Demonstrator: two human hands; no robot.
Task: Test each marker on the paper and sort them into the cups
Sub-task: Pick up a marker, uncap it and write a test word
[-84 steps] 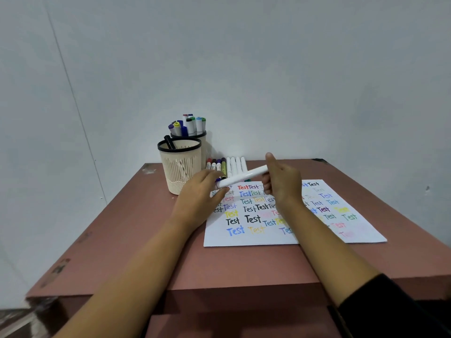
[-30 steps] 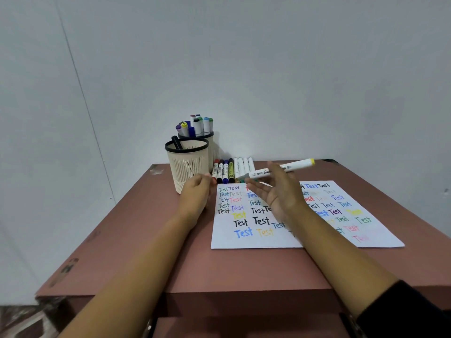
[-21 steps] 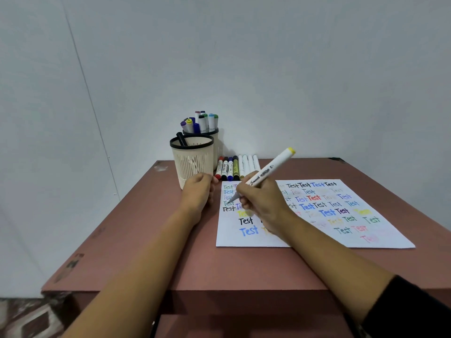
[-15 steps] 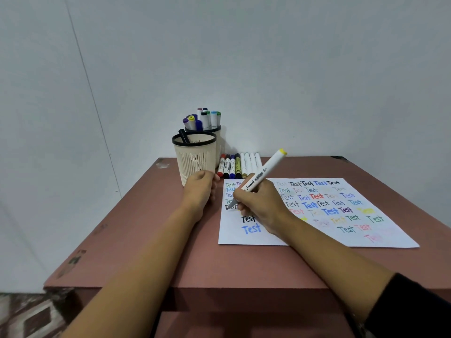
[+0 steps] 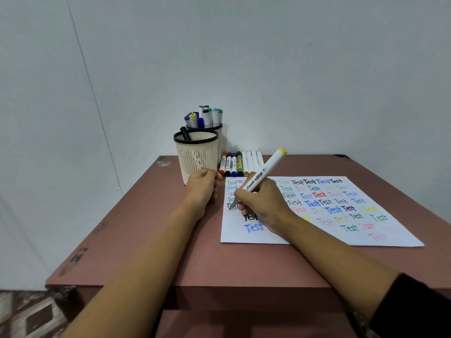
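Observation:
My right hand (image 5: 262,203) grips a white marker with a yellow end (image 5: 264,170), its tip touching the left part of the white paper (image 5: 305,236), which is covered with coloured "Test" words. My left hand (image 5: 202,187) rests curled on the table just left of the paper, beside the front cream cup (image 5: 196,156); whether it holds the marker's cap is hidden. That cup holds one black marker. The rear cup (image 5: 219,136) behind it is full of several markers. A row of markers (image 5: 240,163) lies on the table behind the paper.
The reddish-brown table (image 5: 195,259) stands against a pale wall. Its front edge is close to me and its left edge drops to a patterned floor (image 5: 29,313). A dark sleeve covers my right upper arm.
My right hand turned the marker from lying across both hands to a writing grip and brought its tip down onto the paper's left side. My left hand drew back beside the front cup.

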